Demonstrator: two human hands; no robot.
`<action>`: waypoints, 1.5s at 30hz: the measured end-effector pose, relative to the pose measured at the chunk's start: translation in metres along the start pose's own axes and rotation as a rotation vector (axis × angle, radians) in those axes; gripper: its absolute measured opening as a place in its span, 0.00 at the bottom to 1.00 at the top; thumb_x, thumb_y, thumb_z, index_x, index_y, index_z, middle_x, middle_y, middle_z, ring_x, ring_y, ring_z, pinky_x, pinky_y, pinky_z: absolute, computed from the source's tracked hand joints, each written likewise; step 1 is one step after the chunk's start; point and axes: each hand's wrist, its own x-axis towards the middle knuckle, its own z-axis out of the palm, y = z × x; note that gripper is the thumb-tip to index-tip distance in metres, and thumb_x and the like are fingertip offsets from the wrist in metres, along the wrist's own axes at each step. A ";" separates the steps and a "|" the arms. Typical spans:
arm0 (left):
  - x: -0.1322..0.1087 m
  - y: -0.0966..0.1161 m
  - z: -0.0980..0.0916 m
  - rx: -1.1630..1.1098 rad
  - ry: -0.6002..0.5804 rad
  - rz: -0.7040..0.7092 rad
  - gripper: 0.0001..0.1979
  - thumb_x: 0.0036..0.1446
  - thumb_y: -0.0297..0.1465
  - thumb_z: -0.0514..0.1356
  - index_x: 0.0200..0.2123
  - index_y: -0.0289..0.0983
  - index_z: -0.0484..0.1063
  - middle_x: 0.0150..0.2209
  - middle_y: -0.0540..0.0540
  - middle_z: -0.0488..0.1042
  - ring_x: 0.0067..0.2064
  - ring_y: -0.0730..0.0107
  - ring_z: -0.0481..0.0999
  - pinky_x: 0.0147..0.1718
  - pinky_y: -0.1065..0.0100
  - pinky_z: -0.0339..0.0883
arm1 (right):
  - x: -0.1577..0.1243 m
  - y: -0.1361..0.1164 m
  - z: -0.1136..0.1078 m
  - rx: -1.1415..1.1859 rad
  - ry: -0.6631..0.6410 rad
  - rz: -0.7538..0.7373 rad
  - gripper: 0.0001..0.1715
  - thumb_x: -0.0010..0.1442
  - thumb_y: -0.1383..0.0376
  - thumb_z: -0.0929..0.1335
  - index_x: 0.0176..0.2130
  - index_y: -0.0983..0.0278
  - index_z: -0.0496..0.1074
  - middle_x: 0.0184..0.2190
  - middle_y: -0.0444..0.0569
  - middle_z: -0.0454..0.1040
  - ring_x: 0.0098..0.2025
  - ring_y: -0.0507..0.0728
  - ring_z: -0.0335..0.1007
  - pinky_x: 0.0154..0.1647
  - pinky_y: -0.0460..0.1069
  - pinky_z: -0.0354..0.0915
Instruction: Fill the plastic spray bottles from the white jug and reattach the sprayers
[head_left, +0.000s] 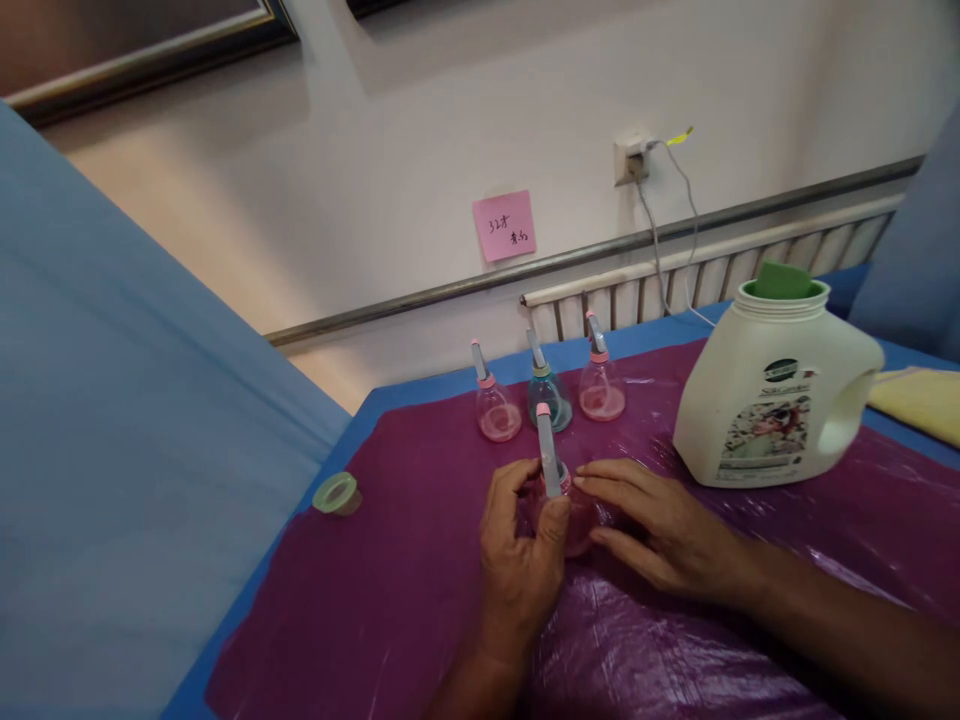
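Note:
A small clear flask-shaped bottle with pink liquid and a grey spout stands on the purple plastic sheet. My left hand is curled round its left side, thumb near the pink collar. My right hand rests against its right side, fingers stretched along the bottle. Behind stand three similar small bottles: a pink one, a teal one and another pink one.
A large white detergent jug with its green spout uncapped stands at the right. A green cap lies at the sheet's left edge. Blue cloth covers the left. A yellow cloth lies far right. A pink note hangs on the wall.

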 end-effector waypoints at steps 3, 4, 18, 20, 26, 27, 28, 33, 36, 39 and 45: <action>0.001 0.005 0.001 -0.024 0.003 -0.029 0.15 0.76 0.45 0.63 0.55 0.42 0.79 0.50 0.43 0.82 0.51 0.59 0.82 0.53 0.59 0.75 | 0.002 -0.003 0.002 0.003 -0.016 0.012 0.35 0.71 0.65 0.73 0.73 0.58 0.67 0.68 0.62 0.75 0.67 0.67 0.76 0.66 0.64 0.78; 0.001 0.007 0.001 -0.034 0.001 -0.038 0.15 0.78 0.44 0.61 0.55 0.42 0.80 0.50 0.43 0.82 0.50 0.59 0.82 0.53 0.59 0.75 | 0.003 -0.003 0.004 0.010 -0.023 0.018 0.36 0.71 0.64 0.73 0.73 0.58 0.66 0.68 0.62 0.75 0.68 0.67 0.76 0.66 0.64 0.78; 0.002 0.021 -0.003 0.030 -0.030 -0.007 0.17 0.82 0.40 0.52 0.55 0.42 0.80 0.53 0.43 0.82 0.53 0.59 0.81 0.55 0.60 0.72 | 0.003 -0.002 0.005 0.032 -0.048 0.041 0.34 0.76 0.64 0.70 0.75 0.55 0.63 0.69 0.60 0.74 0.69 0.65 0.74 0.68 0.63 0.77; 0.002 0.020 -0.004 0.021 -0.036 0.000 0.17 0.82 0.39 0.52 0.56 0.42 0.80 0.53 0.43 0.82 0.53 0.60 0.81 0.55 0.61 0.72 | 0.004 -0.002 0.005 0.034 -0.046 0.037 0.33 0.76 0.64 0.70 0.75 0.56 0.64 0.69 0.60 0.74 0.69 0.65 0.75 0.68 0.62 0.77; 0.002 0.016 -0.005 -0.010 -0.031 0.014 0.18 0.82 0.39 0.52 0.55 0.41 0.80 0.53 0.43 0.82 0.54 0.60 0.81 0.55 0.61 0.72 | 0.004 -0.003 0.004 0.047 -0.092 0.063 0.33 0.77 0.63 0.70 0.75 0.56 0.65 0.70 0.60 0.74 0.70 0.64 0.74 0.70 0.62 0.75; 0.002 0.015 -0.005 -0.012 -0.029 0.020 0.17 0.82 0.39 0.52 0.55 0.42 0.80 0.53 0.43 0.82 0.53 0.60 0.81 0.55 0.61 0.72 | 0.004 -0.003 0.004 0.049 -0.095 0.067 0.33 0.77 0.63 0.70 0.75 0.56 0.65 0.70 0.60 0.73 0.70 0.64 0.73 0.71 0.62 0.75; 0.002 0.014 -0.005 -0.014 -0.027 0.028 0.17 0.82 0.39 0.52 0.55 0.42 0.80 0.53 0.43 0.82 0.53 0.60 0.81 0.55 0.62 0.72 | 0.004 -0.003 0.004 0.050 -0.097 0.070 0.33 0.77 0.63 0.70 0.75 0.56 0.65 0.70 0.59 0.73 0.71 0.64 0.73 0.71 0.62 0.75; 0.001 0.008 -0.003 -0.018 -0.043 0.049 0.14 0.80 0.38 0.56 0.58 0.43 0.79 0.53 0.44 0.81 0.53 0.61 0.81 0.55 0.63 0.73 | 0.004 -0.003 0.003 0.045 -0.095 0.080 0.33 0.77 0.64 0.69 0.76 0.55 0.64 0.71 0.58 0.74 0.71 0.64 0.73 0.72 0.63 0.74; 0.001 0.004 0.001 0.036 0.001 0.050 0.12 0.76 0.36 0.63 0.58 0.43 0.81 0.51 0.44 0.81 0.52 0.61 0.81 0.53 0.63 0.74 | 0.004 -0.001 0.004 0.039 -0.077 0.066 0.33 0.77 0.67 0.67 0.76 0.55 0.65 0.70 0.58 0.75 0.71 0.64 0.73 0.71 0.63 0.75; 0.002 -0.001 0.004 0.083 0.019 0.053 0.12 0.75 0.34 0.66 0.58 0.43 0.82 0.50 0.44 0.80 0.51 0.62 0.81 0.52 0.64 0.74 | 0.004 0.000 0.004 0.031 -0.056 0.053 0.33 0.77 0.68 0.66 0.76 0.54 0.65 0.70 0.57 0.75 0.70 0.63 0.74 0.70 0.63 0.76; 0.000 -0.006 0.006 0.093 0.021 0.043 0.12 0.74 0.35 0.66 0.58 0.44 0.81 0.52 0.44 0.80 0.53 0.62 0.81 0.55 0.63 0.74 | 0.003 0.001 0.006 0.018 -0.013 0.047 0.33 0.76 0.69 0.66 0.75 0.55 0.66 0.68 0.58 0.77 0.69 0.63 0.75 0.70 0.62 0.76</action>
